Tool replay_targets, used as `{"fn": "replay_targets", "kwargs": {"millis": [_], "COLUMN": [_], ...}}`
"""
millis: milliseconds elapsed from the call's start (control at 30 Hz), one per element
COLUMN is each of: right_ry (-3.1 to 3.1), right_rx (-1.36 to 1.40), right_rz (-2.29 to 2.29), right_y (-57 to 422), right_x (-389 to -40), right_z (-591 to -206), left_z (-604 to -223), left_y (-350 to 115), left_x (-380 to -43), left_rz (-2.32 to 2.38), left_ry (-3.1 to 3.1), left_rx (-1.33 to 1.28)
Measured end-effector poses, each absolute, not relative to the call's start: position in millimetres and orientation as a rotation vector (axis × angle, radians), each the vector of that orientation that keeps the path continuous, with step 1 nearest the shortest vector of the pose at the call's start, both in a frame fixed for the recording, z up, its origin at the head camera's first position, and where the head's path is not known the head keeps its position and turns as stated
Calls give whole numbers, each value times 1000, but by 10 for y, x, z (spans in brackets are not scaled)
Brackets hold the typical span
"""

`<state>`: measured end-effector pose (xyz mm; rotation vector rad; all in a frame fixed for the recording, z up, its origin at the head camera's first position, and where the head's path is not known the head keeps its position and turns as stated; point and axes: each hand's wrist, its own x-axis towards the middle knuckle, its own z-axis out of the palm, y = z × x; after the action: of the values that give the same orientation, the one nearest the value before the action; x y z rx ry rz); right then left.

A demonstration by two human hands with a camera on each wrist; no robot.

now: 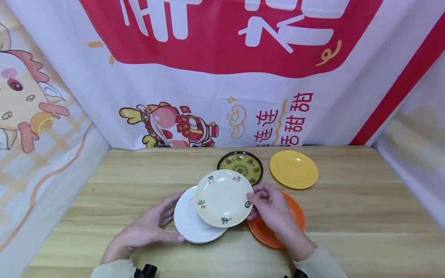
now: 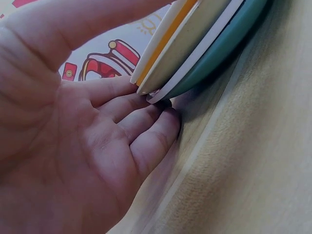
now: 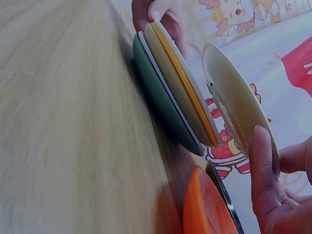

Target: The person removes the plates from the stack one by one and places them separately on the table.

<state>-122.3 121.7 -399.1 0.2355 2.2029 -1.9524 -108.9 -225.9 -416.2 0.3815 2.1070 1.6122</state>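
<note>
A cream plate point(image 1: 224, 199) with small dark and red drawings on its rim is held by my right hand point(image 1: 272, 208), which pinches its right edge. In the right wrist view this plate point(image 3: 236, 97) hangs apart above a stack of plates point(image 3: 168, 87). The stack, topped by a white plate point(image 1: 194, 227), has yellow, cream, white and green edges. My left hand point(image 1: 151, 226) cups the stack's left side, thumb at the near rim. In the left wrist view its fingertips point(image 2: 168, 122) touch the lower plate edges point(image 2: 170, 87).
An orange plate point(image 1: 295, 216) lies partly under my right hand and forearm. Behind the held plate is a dark-rimmed olive patterned plate point(image 1: 248, 164), with a yellow plate point(image 1: 293, 170) at its right. A wooden table point(image 1: 358, 208) carries everything; printed cloth point(image 1: 222, 92) hangs behind.
</note>
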Motion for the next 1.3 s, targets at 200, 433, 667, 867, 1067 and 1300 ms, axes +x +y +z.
{"fn": "replay_targets", "kwargs": {"millis": [200,433,667,867,1067,1300], "right_ry": [2167,2209,2225,2252,2243,2260], "right_rx": [288,309,348,378,435,456], "right_rz": [-2014,-1996,-1949,-1912,-1907,-1884], "right_y": [1339,1481,1637,1852,2035,2241], "right_x": [-1191,-1178,-1129,-1102,-1084,-1044], "right_z": [-4015,-3993,-3998,-3995,-4003,-4036], "left_z": [-4173,-4173,-4190,-4189,-4199,-4220], "left_y": [-2273,-2281,-2315,-2317,-2321,-2324], "left_x": [-1074,-1117,-1089,-1093,-1093,-1104], "left_rz": [1582,1584,1625,1652,1667,1649], "left_ry": [2121,2129,2075,2041,2041,2084], "left_rx": [351,375,371,391,414,431]}}
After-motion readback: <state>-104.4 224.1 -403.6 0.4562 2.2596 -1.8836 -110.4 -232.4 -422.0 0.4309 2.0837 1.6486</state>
